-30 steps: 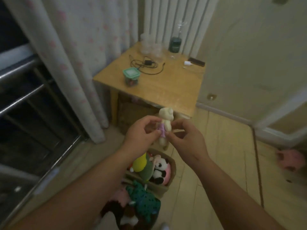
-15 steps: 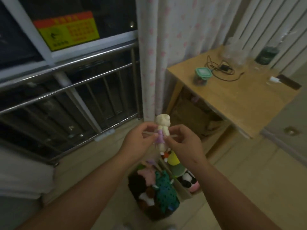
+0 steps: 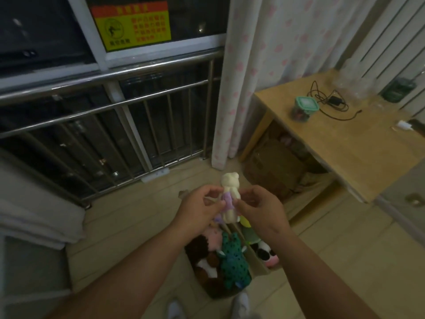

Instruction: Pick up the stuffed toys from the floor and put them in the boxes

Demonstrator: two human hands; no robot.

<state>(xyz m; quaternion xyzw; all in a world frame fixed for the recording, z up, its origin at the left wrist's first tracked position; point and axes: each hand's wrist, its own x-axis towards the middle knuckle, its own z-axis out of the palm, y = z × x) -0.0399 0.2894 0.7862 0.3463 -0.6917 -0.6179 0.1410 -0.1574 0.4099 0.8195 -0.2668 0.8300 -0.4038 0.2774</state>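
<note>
Over pale plank flooring, both hands (image 3: 230, 209) pinch 1 soft cream bear (image 3: 230, 194) upright above plush-stuffed boxes (image 3: 258, 264).

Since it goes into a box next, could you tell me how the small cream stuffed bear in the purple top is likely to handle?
The small cream stuffed bear in the purple top is probably light: the left hand and right hand hold it by fingertips alone. It looks like soft plush, so likely squashy, not fragile.
</note>
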